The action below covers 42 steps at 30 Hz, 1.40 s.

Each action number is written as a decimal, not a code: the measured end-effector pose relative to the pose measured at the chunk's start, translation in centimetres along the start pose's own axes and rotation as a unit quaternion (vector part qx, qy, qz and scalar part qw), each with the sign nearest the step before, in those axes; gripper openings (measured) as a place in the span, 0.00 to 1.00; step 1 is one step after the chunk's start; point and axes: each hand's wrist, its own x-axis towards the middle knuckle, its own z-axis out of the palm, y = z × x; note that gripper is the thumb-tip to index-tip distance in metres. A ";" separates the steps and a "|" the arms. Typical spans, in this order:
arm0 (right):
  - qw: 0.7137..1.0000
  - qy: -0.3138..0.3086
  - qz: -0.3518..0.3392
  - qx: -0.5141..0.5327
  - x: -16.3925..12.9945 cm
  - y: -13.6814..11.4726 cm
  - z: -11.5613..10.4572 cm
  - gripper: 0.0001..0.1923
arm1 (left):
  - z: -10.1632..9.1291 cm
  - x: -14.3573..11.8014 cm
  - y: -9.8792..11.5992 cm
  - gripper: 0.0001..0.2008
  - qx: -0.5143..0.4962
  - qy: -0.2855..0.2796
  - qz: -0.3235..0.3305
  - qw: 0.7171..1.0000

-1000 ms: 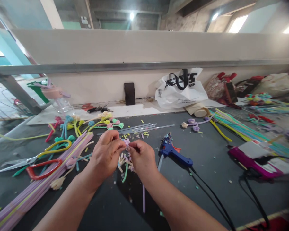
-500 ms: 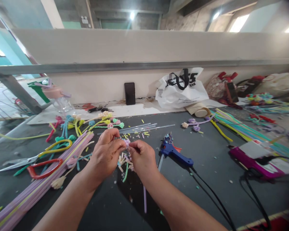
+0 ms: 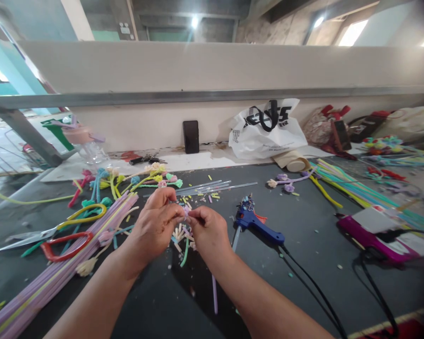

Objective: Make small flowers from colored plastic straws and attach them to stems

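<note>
My left hand (image 3: 156, 223) and my right hand (image 3: 210, 230) meet over the middle of the dark table. Between their pinched fingertips is a small lilac pipe-cleaner flower (image 3: 186, 211), mostly covered by the fingers. A lilac stem (image 3: 215, 294) shows below my right wrist; whether it joins the flower is hidden. Under the hands lies a heap of short cut pipe-cleaner pieces (image 3: 179, 234). To the right of my right hand rests a blue glue gun (image 3: 259, 226). Left of my left hand, scissors (image 3: 70, 231) with yellow and red handles lie across a bundle of lilac pipe cleaners (image 3: 61, 282).
Clear glue sticks (image 3: 212, 187) and finished pipe-cleaner flowers (image 3: 155, 179) lie beyond the hands. A phone (image 3: 191, 136) leans on the back panel beside a white bag (image 3: 266, 132). At right are a magenta device (image 3: 374, 238), its cable, and more pipe cleaners (image 3: 356, 190).
The hands keep almost the same pinch on the lilac flower, with only a slight shift of the fingers. The whole view has moved very slightly.
</note>
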 end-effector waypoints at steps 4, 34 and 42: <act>1.000 0.000 0.012 0.017 0.0 -0.2 -0.1 0.05 | 0.0 0.1 0.1 0.05 -0.013 0.008 -0.009 1.000; 0.847 -0.099 0.116 0.510 1.0 -0.5 -0.9 0.06 | 1.5 -0.3 0.3 0.09 -0.157 0.130 -0.124 0.971; 0.788 -0.172 0.142 0.573 1.4 -0.3 -1.2 0.06 | 3.7 0.0 0.8 0.09 -0.338 0.103 -0.173 0.919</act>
